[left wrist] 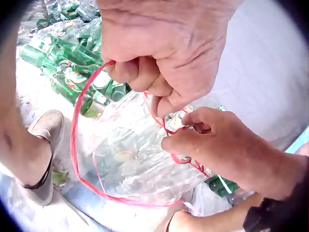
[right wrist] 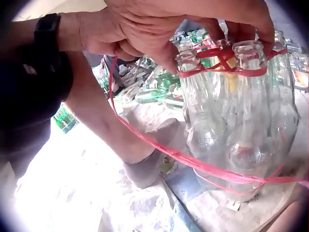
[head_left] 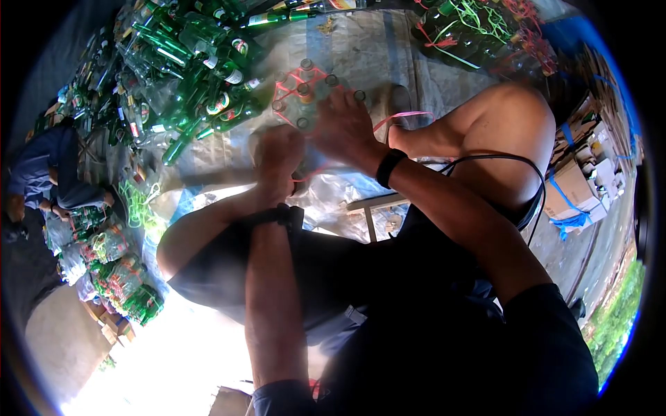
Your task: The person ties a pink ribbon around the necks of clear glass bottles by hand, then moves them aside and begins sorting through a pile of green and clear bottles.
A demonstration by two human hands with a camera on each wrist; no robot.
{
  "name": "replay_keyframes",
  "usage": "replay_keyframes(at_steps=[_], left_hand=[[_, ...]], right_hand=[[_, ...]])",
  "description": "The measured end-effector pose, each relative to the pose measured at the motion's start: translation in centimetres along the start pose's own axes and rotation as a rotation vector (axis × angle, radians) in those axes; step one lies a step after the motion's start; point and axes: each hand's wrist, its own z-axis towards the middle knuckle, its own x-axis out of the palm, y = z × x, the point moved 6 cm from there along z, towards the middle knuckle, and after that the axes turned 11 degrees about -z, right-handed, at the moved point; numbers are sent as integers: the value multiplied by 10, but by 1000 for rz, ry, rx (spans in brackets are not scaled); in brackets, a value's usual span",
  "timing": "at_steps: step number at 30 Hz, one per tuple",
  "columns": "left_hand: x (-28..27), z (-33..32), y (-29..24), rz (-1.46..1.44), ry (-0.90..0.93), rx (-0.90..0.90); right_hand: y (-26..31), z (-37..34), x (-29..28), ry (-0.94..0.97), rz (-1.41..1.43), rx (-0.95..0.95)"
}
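Note:
Several clear glass bottles (right wrist: 251,111) stand upright in a bundle on the ground sheet, their necks laced together with red plastic string (right wrist: 207,166). A looser loop of that string runs round the bundle lower down. My left hand (left wrist: 164,43) is curled in a fist round the string, which leaves the fist in a long arc. Beside it my right hand (left wrist: 231,145) reaches over the bottle tops. Its thumb and forefinger pinch the string at the necks. From the right wrist view, the right fingers come down behind the bottle rims and are partly hidden.
A heap of green bottles (head_left: 201,76) lies beyond the bundle, to the left. More tied bottles (head_left: 465,31) stand at the far right. Flattened cardboard (head_left: 576,187) is stacked at the right. My bent legs flank the bundle, and another person (head_left: 41,173) sits at the left.

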Motion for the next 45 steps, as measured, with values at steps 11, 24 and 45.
replay_keyframes(at_steps=[11,24,45], left_hand=[[-7,0,1,67,-10,76],[4,36,-56,479,238,470],[13,83,-39,444,415,272]], right_hand=[[3,1,1,-9,3,61],[2,-2,4,108,-66,53],[-4,-6,0,55,44,31]])
